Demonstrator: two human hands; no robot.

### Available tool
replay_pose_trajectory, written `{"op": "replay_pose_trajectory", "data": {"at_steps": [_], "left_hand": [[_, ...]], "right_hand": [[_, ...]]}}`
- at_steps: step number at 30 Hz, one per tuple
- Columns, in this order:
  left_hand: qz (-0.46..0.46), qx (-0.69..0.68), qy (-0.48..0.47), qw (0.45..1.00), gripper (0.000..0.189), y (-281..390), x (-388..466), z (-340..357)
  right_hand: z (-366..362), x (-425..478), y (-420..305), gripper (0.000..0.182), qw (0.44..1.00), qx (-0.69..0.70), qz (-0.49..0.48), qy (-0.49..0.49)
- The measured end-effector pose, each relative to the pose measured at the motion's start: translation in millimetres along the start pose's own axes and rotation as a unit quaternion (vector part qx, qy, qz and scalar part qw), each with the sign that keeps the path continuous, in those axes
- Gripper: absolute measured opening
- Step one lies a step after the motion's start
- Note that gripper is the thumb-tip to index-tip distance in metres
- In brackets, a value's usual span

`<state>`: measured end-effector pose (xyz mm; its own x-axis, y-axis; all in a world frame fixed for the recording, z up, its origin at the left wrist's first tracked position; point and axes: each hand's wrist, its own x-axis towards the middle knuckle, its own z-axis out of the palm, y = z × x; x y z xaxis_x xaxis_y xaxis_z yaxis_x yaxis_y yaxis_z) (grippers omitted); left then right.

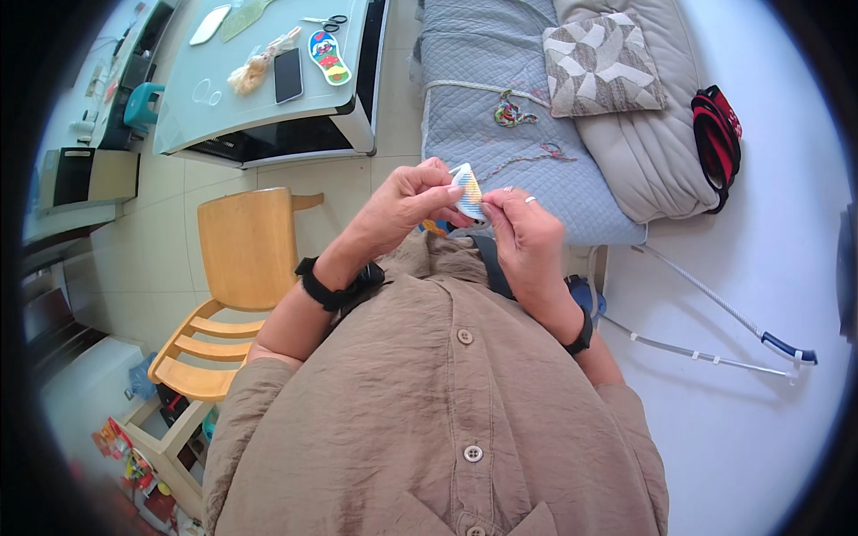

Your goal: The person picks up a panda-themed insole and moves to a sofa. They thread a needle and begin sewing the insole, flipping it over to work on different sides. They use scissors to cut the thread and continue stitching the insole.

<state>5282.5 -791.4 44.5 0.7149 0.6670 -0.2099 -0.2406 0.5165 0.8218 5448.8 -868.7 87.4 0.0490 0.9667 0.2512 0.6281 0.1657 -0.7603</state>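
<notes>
My left hand (425, 194) holds a small white-edged piece with blue and yellow stitched stripes (468, 192), which looks like an embroidered insole, folded or seen at an angle. At its right edge, my right hand (519, 218) has thumb and forefinger pinched together; whether a needle or thread is between them is too small to tell. A multicoloured braided thread (519, 159) lies on the quilted cover just beyond. Farther off rests a coiled bundle of coloured thread (513, 114). On the glass table lie a colourful embroidered insole (329, 58) and black-handled scissors (331, 24).
The glass-topped table (194, 124) at the upper left also bears a phone (288, 76) and pale yarn (248, 76). A wooden chair (248, 248) stands at my left. Ahead is a bed or couch with a grey quilted cover (462, 134) and a patterned cushion (603, 63).
</notes>
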Motion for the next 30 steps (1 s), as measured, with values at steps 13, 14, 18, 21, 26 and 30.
{"op": "replay_pose_trajectory", "data": {"at_steps": [13,14,18,21,26,30], "left_hand": [[0.038,0.011,0.059,0.997,0.022,-3.3,6.7,2.9],[0.032,0.014,0.059,0.998,0.022,-3.4,7.1,2.4],[0.043,0.13,0.049,0.989,0.022,-11.5,11.5,-8.0],[0.015,-0.01,0.088,0.996,0.022,-10.1,5.1,-6.5],[0.033,-0.02,0.06,0.997,0.018,2.1,6.7,-0.8],[0.049,-0.022,0.052,0.997,0.019,-5.2,6.3,-1.6]], "right_hand": [[4.8,17.8,20.5,0.015,0.993,-0.002,-0.114,-0.027],[4.9,18.0,23.5,0.018,0.994,0.005,-0.101,-0.043],[-2.2,23.4,15.4,0.017,0.986,-0.007,-0.166,-0.014],[-18.1,34.2,-3.7,0.019,0.989,-0.001,-0.144,0.025],[1.1,17.3,16.2,0.018,0.997,0.002,-0.074,-0.001],[9.9,14.0,17.1,0.011,0.999,0.01,-0.033,-0.015]]}}
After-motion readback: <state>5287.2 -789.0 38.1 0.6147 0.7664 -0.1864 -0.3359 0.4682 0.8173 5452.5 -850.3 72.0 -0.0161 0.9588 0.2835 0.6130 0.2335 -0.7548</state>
